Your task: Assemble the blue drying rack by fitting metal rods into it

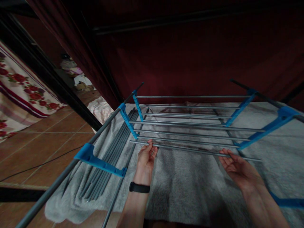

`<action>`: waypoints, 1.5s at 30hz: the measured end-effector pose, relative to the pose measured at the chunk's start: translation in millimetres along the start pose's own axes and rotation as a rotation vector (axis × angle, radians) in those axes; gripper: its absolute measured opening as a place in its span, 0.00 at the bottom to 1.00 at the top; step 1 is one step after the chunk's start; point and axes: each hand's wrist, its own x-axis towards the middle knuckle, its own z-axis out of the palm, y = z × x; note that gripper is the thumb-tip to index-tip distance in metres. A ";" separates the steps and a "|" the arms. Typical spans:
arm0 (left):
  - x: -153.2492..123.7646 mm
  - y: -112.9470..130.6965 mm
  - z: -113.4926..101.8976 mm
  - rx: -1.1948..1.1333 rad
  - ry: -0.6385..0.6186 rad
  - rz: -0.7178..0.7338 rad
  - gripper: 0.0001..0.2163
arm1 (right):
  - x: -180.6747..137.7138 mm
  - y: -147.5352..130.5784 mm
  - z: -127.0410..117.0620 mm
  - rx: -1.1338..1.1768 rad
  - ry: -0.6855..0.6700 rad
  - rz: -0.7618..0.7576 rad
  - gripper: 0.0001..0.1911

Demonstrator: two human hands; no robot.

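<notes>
Both hands hold one loose grey metal rod [185,148] level above a grey blanket. My left hand [146,155], with a black band on its wrist, pinches the rod near its left end. My right hand [234,164] has its fingers closed round the rod near the right end. Just beyond stands a partly built rack, its rods [185,124] spanning between blue plastic brackets on two side frames. A blue bracket [101,163] without cross rods sits on the left side frame [104,125]. On the right frame is another blue bracket [268,128].
A bundle of loose grey rods [111,155] lies on the blanket [180,190] at left. Dark red fabric [190,63] hangs behind the rack. Left are tiled floor [59,133], a thin black cable [40,163], a dark post [61,82] and a flowered cloth [28,91].
</notes>
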 end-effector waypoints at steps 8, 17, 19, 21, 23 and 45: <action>-1.3 1.0 1.2 0.002 0.012 0.006 0.07 | -2.0 1.0 -1.1 0.001 0.017 0.055 0.13; -7.3 -14.3 4.2 0.094 -0.067 -0.065 0.07 | -0.2 11.7 -1.4 0.001 -0.037 0.056 0.12; -10.6 -17.3 5.8 0.096 -0.082 -0.079 0.07 | 1.0 14.7 -2.0 0.001 -0.062 0.054 0.11; -14.0 -19.3 7.4 0.102 -0.102 -0.101 0.07 | 1.8 16.8 -2.3 0.003 -0.075 0.056 0.11; -16.5 -20.3 8.6 0.109 -0.114 -0.114 0.08 | 1.9 17.9 -2.0 0.000 -0.077 0.060 0.11; -8.7 -18.8 7.3 0.116 -0.061 -0.069 0.08 | 6.9 19.3 -8.9 0.015 -0.104 0.009 0.10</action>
